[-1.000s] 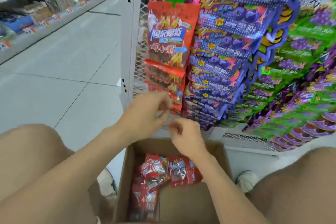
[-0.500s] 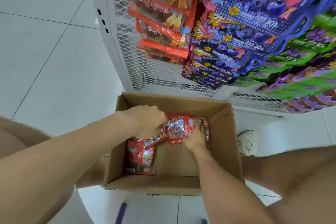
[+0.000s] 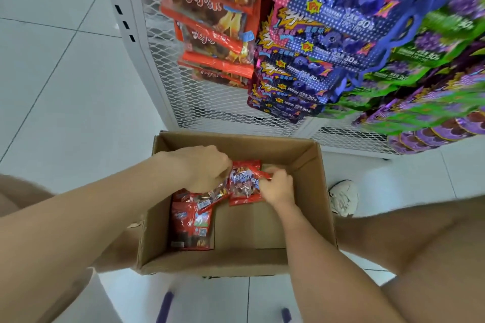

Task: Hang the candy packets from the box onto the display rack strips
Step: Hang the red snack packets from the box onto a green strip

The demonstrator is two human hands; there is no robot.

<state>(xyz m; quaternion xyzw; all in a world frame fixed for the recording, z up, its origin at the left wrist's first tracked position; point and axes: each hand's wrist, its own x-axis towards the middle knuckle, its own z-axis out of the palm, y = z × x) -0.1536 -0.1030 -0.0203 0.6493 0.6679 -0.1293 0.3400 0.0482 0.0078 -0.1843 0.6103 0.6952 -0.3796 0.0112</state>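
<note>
An open cardboard box stands on the floor below the rack. Both my hands are inside it. My right hand pinches a red candy packet at its right edge, and my left hand grips the packet's left side with curled fingers. More red packets lie stacked in the box's left half. Above, red packets hang in a column on the leftmost display strip of the white mesh rack.
Blue packets and green-purple packets fill the strips to the right. White tiled floor spreads to the left. A white shoe sits right of the box. My bare knees flank the box.
My hands dropped from the hanging red strip down into the box and took hold of a red packet. The view tilted down toward the box.
</note>
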